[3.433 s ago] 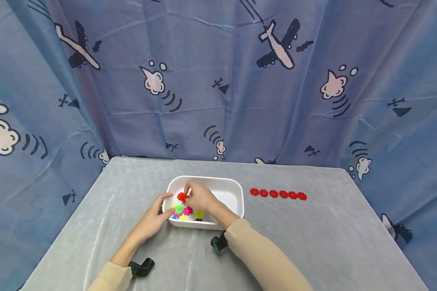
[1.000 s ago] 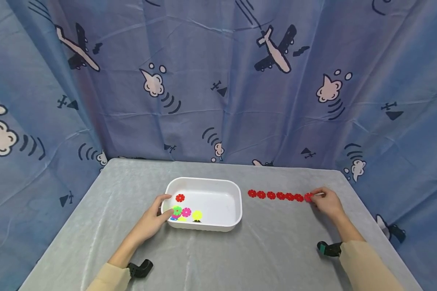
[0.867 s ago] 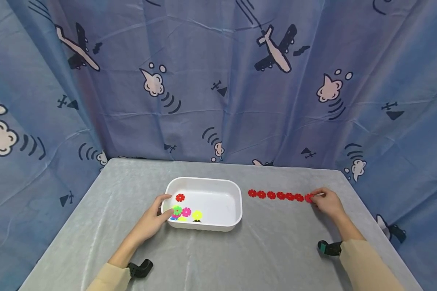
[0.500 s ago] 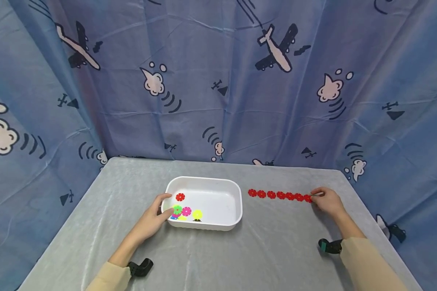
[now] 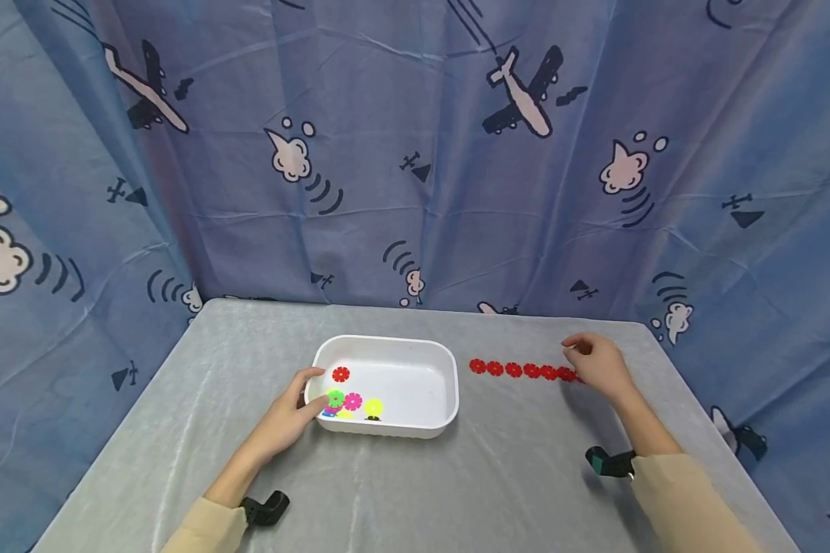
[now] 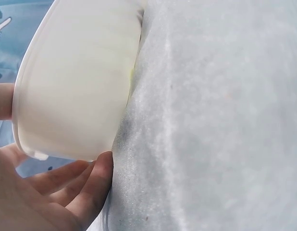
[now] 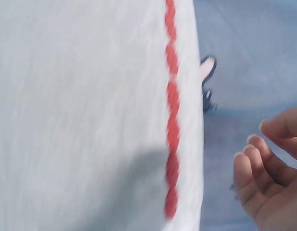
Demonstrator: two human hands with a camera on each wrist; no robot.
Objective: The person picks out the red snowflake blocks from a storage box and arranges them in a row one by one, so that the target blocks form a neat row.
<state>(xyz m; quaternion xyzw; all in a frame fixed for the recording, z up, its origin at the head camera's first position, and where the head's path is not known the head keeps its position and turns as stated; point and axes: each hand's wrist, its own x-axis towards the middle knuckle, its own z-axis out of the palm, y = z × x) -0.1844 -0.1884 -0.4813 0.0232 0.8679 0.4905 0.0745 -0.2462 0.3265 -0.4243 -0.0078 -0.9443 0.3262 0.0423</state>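
Note:
My left hand (image 5: pixel 287 418) holds the left end of a white plastic tray (image 5: pixel 408 388). In the left wrist view its thumb hooks over the rim and the other fingers lie along the tray's outer wall (image 6: pixel 76 86). Inside are a red flower-shaped piece (image 5: pixel 341 374), plus green (image 5: pixel 335 399), pink (image 5: pixel 353 402) and yellow (image 5: pixel 373 406) ones crowded at the near left. Right of the tray runs a line of several red flower-shaped pieces (image 5: pixel 513 370). My right hand (image 5: pixel 600 367), empty with fingers loosely bent, is raised over that line's right end and partly covers it.
A grey cloth (image 5: pixel 470 476) covers the table. Behind it hangs a blue curtain (image 5: pixel 360 246) printed with airplanes and clouds. Black wrist devices sit at the left sleeve (image 5: pixel 210 526) and the right sleeve (image 5: pixel 688 499).
The right hand took a red piece from the tray, set it at the line's right end, released it, then lifted and shifted left. The left hand stayed at the tray.

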